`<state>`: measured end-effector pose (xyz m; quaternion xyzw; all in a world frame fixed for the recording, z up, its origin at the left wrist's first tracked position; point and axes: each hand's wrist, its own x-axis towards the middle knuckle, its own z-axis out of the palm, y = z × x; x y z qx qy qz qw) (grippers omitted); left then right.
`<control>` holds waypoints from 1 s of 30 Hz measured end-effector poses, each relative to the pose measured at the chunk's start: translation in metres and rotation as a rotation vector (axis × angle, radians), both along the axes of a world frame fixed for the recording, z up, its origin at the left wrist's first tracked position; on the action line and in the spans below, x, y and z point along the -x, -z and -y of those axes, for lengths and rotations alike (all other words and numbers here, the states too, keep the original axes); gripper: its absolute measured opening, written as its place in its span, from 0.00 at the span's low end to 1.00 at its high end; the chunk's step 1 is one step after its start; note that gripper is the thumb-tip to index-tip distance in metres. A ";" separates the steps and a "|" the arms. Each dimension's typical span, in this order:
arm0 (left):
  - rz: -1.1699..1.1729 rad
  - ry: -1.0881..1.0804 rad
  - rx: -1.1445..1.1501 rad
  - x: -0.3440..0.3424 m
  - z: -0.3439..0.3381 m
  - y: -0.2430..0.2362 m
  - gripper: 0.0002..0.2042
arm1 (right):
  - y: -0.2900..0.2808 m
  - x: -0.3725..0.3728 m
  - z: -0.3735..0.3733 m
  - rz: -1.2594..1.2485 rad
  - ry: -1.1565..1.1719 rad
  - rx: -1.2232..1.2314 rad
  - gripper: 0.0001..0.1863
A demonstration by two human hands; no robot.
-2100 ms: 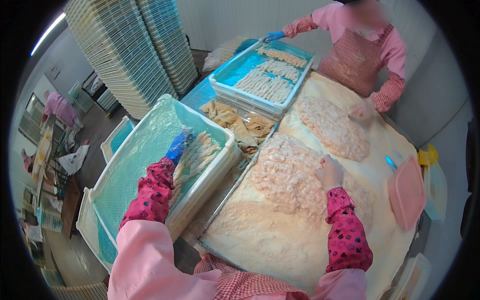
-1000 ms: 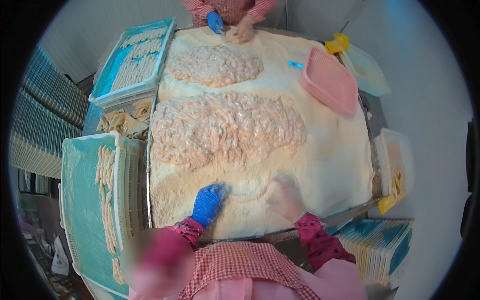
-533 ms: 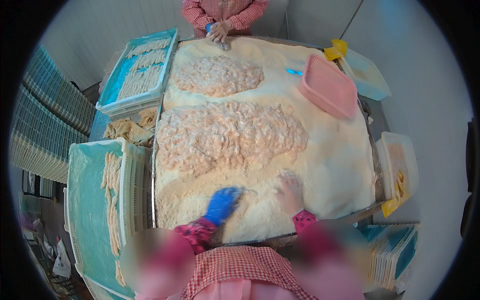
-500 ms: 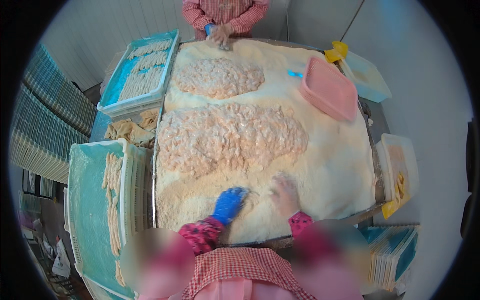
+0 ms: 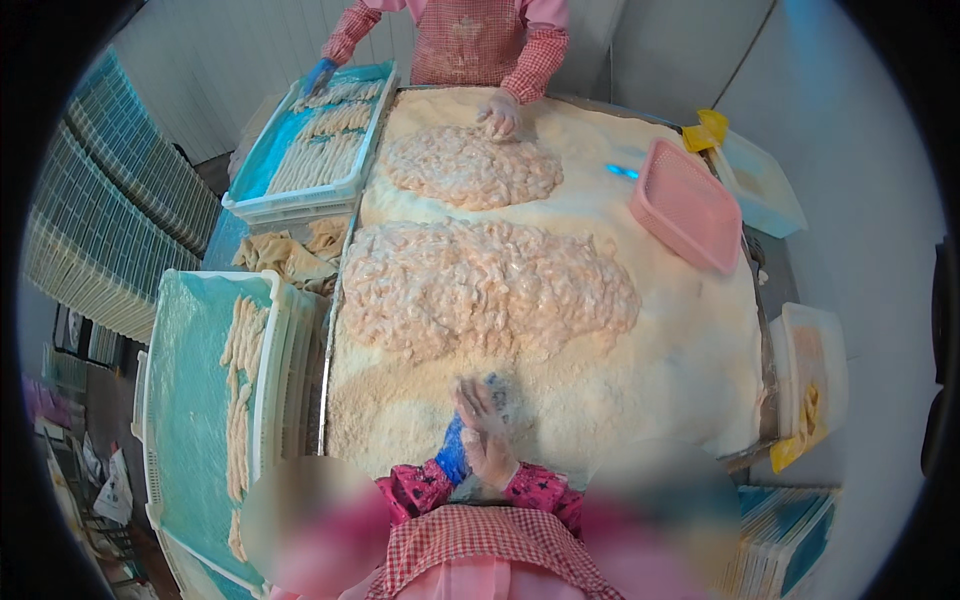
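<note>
My left hand (image 5: 453, 452), in a blue glove, meets my right hand (image 5: 488, 455) just above the powder near the table's front edge. The right hand wears a clear, flour-dusted glove and lies across the left, fingers stretched forward. Most of the left hand's fingers are hidden behind it. Whether anything sits between the palms cannot be seen. Beyond my hands spreads a large heap of pale pink, wet-looking raw meat pieces (image 5: 485, 285) on the cream-coloured powder (image 5: 690, 370). A smaller heap of the same meat (image 5: 470, 165) lies farther back.
At my left, a teal-lined white tray (image 5: 190, 410) holds floured strips (image 5: 240, 400). Across the table, a co-worker's blue-gloved hand (image 5: 320, 77) is at another tray (image 5: 235, 205); their other hand (image 5: 500, 113) touches the far heap. A pink basket (image 5: 690, 205) stands back right.
My hands were apart on the powder and have come together nearer to me. The co-worker's hands have parted, one to the far tray, one to the far heap. The view has shifted slightly.
</note>
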<state>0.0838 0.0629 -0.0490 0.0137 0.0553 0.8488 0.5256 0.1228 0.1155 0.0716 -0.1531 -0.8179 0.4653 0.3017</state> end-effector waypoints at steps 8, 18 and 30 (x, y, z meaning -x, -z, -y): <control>0.020 -0.007 0.332 0.087 0.035 -0.105 0.22 | 0.012 0.049 -0.126 0.521 0.521 -0.587 0.15; -0.561 -1.104 1.218 0.272 0.266 -0.199 0.21 | 0.027 0.070 -0.132 0.360 0.439 -0.100 0.12; -1.032 -0.721 1.132 0.250 0.230 -0.166 0.29 | -0.029 0.019 -0.109 0.248 0.130 0.143 0.11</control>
